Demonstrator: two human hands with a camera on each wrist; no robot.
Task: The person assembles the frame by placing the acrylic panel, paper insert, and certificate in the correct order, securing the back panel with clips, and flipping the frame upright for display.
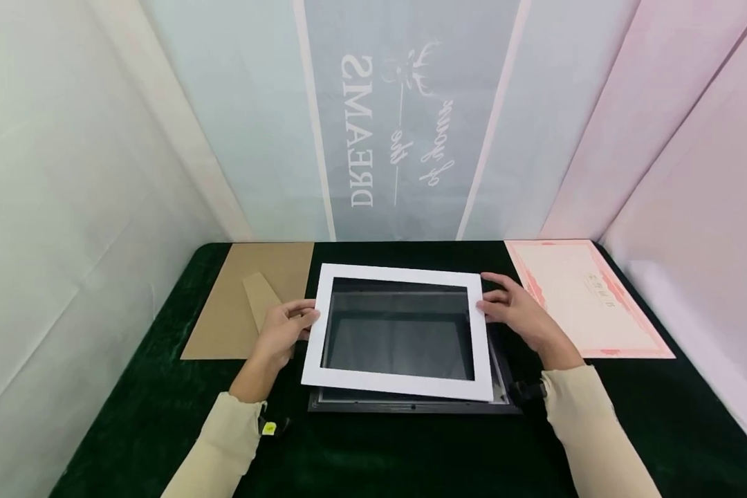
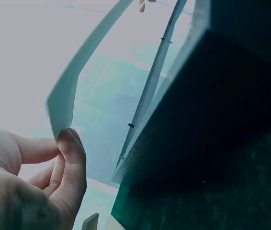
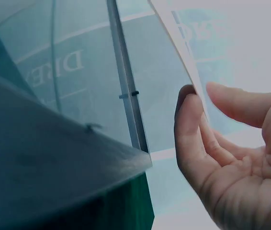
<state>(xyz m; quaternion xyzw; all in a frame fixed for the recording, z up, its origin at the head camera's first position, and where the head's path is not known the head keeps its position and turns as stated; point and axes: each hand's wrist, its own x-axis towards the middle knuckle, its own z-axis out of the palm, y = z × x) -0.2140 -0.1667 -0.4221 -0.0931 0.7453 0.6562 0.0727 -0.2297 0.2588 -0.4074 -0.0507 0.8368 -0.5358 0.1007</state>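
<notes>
A white photo mat (image 1: 404,385) is tilted over a dark picture frame (image 1: 411,408) that lies on the table, its cut-out showing the frame's inside. My left hand (image 1: 281,332) pinches the mat's left edge between thumb and fingers. On the opposite side, my right hand (image 1: 523,315) holds the right edge near its upper corner. In the left wrist view, the mat (image 2: 63,98) stands apart from the frame (image 2: 150,96). The right wrist view has the thumb and index finger of the right hand (image 3: 231,163) on either side of the mat (image 3: 176,40).
A brown backing board (image 1: 218,297) with a stand leg (image 1: 260,297) lies at the left. At the right is a certificate sheet (image 1: 566,304) with a pink border. Dark green cloth (image 1: 361,456) covers the table, and a printed backdrop (image 1: 411,214) hangs behind it.
</notes>
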